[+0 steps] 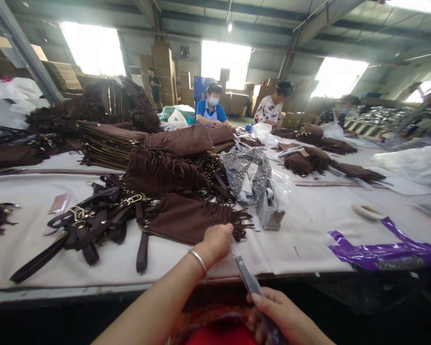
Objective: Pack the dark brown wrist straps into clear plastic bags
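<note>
Just off the desk's (326,206) near edge, our right hand (271,306) grips a long grey tool (248,277), its axis slanting forward and left to our left hand (218,241). The latter's fingers are curled in; what they pinch we cannot tell. Just beyond this nearer hand, a fringed brown pouch (185,218) lies lengthwise along that edge, brown straps (102,230) to its left, stacked pouches (179,140) behind.

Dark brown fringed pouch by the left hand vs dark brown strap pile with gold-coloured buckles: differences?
The dark brown fringed pouch is one broad piece; the dark brown strap pile is many narrow bands. The pouch lies flat; the strap pile is tangled. The pouch has fringe; the strap pile shows none. Both are dark brown.
</note>
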